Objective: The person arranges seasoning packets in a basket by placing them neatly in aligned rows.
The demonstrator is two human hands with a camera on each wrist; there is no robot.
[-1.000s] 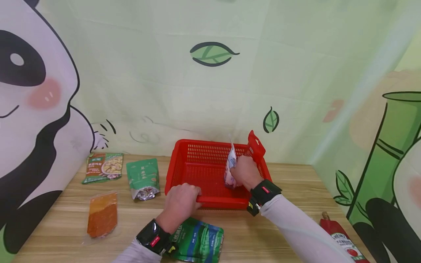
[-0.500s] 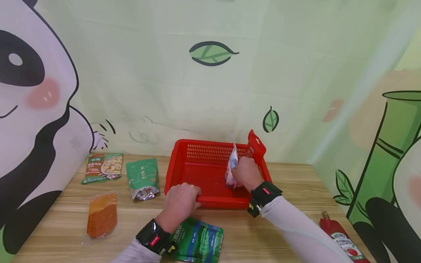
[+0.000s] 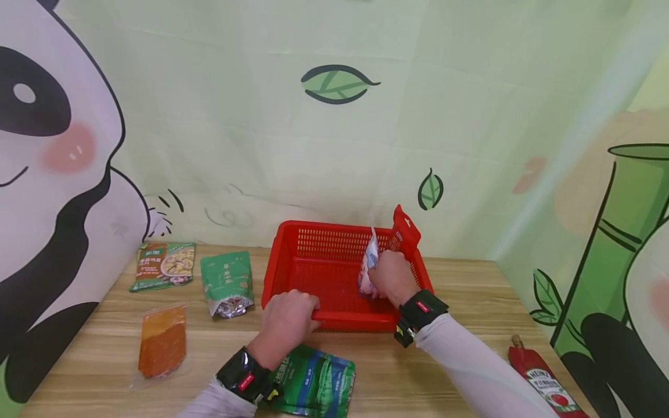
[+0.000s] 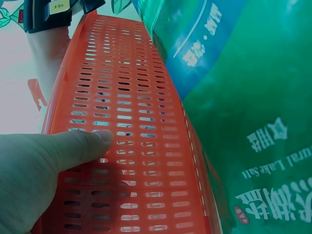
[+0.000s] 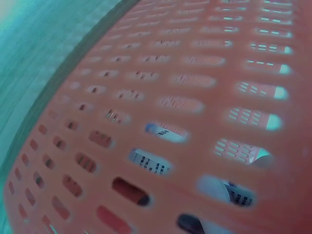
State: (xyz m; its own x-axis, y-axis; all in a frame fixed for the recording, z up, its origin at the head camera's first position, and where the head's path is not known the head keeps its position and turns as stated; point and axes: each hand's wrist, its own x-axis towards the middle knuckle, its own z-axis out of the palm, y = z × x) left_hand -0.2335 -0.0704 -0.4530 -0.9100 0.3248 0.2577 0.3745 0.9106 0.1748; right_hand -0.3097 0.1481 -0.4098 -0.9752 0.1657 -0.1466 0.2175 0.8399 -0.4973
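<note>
My left hand (image 3: 290,313) grips the front left rim of a red slotted plastic basket (image 3: 334,320). In the left wrist view its thumb lies against the slotted wall (image 4: 124,105). Inside the basket, on the right, my right hand (image 3: 393,276) holds a white and purple packet (image 3: 369,266) that stands upright; its fingertips are hidden. Behind that hand a red packet (image 3: 405,230) with a hang hole sticks up above the right rim. The right wrist view shows mostly the basket's slotted wall (image 5: 146,66), with printed packaging glimpsed through the holes.
A green lake salt pouch (image 3: 325,383) lies before the basket. To the left are a green foil pouch (image 3: 227,281), a seasoning sachet (image 3: 164,267) and a clear bag of orange-red powder (image 3: 163,345). A Heinz ketchup pouch (image 3: 543,377) lies right. A printed curtain (image 3: 235,145) closes the back.
The white and purple packet has shifted slightly to the right with my right hand. The red packet has tilted a little. My left hand keeps its place on the rim.
</note>
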